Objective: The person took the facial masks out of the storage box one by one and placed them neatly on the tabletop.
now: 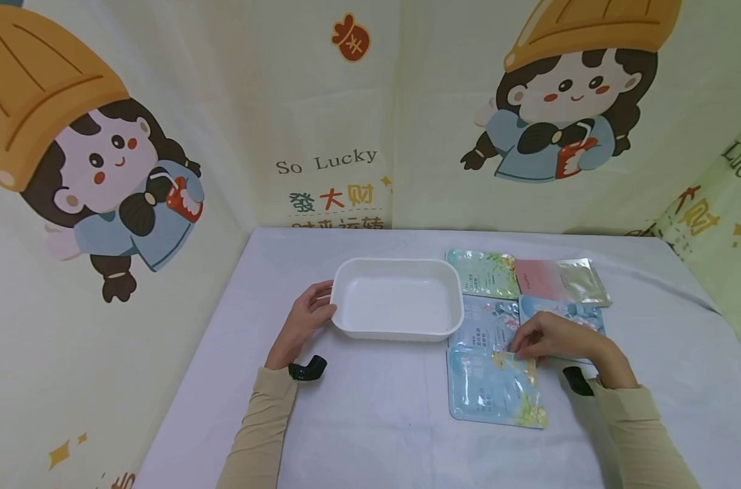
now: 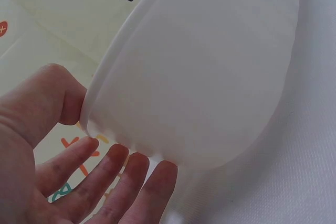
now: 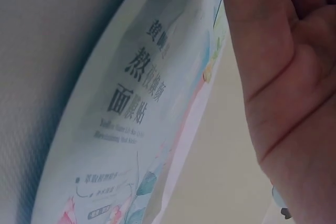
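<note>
My left hand [image 1: 303, 319] holds the left end of a white rectangular tray [image 1: 397, 336]. In the left wrist view the thumb lies at the rim of the tray [image 2: 194, 72] and the fingertips [image 2: 160, 174] bear against its outer wall. My right hand [image 1: 556, 339], fingers bent, pinches the far right corner of the nearest face mask packet [image 1: 492, 394], light blue with yellow flowers. Beneath this hand is another blue face mask packet [image 1: 568, 309]. Large printed characters show on a face mask packet [image 3: 131, 93] close up in the right wrist view; the right fingertips are hidden there.
Right of the tray lie a green packet [image 1: 480, 272], a pink and silver packet [image 1: 559, 280] and a blue packet with pink flowers [image 1: 483, 322], edges close together. A white cloth covers the table [image 1: 370, 421]. Behind hangs a cartoon-printed curtain [image 1: 443, 197].
</note>
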Available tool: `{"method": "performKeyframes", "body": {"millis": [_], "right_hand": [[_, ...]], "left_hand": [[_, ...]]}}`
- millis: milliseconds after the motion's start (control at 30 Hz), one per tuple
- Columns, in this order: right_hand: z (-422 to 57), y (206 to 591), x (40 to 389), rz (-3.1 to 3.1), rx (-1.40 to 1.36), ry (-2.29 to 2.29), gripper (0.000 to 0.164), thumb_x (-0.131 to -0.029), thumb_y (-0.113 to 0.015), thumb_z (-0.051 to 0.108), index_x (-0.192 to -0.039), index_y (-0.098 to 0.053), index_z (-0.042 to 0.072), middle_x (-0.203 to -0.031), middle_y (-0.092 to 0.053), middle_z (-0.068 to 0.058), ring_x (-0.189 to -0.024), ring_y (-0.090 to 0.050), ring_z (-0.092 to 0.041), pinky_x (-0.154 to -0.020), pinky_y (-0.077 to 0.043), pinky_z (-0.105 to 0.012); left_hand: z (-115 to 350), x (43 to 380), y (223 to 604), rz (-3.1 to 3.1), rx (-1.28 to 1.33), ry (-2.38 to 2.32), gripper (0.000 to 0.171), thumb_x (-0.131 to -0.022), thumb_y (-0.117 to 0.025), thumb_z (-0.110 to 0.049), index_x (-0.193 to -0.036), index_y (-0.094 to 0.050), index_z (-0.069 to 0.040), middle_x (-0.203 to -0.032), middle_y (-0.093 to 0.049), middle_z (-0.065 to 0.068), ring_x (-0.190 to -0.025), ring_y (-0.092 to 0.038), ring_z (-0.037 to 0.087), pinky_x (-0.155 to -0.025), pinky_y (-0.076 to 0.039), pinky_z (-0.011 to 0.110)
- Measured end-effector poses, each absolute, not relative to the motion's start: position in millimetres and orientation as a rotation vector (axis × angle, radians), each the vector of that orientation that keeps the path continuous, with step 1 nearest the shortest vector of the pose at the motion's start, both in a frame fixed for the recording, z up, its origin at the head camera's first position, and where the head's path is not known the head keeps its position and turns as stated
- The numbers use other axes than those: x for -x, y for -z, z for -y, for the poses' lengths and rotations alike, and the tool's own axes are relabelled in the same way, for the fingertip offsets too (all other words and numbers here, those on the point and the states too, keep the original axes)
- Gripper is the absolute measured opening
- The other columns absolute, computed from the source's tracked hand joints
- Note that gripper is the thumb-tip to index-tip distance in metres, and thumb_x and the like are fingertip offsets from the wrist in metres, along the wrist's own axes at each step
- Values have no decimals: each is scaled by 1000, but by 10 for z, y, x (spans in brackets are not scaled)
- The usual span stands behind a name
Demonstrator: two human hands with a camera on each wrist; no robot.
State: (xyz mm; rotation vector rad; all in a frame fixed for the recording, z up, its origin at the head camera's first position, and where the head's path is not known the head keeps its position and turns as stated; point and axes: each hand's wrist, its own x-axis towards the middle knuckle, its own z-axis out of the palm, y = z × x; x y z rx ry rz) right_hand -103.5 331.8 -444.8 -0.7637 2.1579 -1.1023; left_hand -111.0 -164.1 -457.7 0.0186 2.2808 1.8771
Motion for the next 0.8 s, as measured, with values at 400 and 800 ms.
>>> {"method": "performKeyframes", "body": {"millis": [400,800], "right_hand": [[-3325,4356,1045,-2321,791,1029,11,-92,-71,18,-99,-76,11,-86,-72,1,-65,-58,-7,-56,-52,-24],[-3171,4174,1072,-2698,735,989,18,-90,-72,9,-106,-69,3,-102,-69,-6,-86,-60,-13,-72,-55,-26]], "left_hand": [[1624,1139,4593,-2279,-21,-1882,52,-93,-67,-16,-141,-49,-17,-141,-51,6,-126,-55,26,-99,-51,36],[1670,1128,4540,-2381,10,-1858,55,-91,-73,-27,-140,-51,-13,-137,-57,7,-129,-52,23,-110,-42,46]]}}
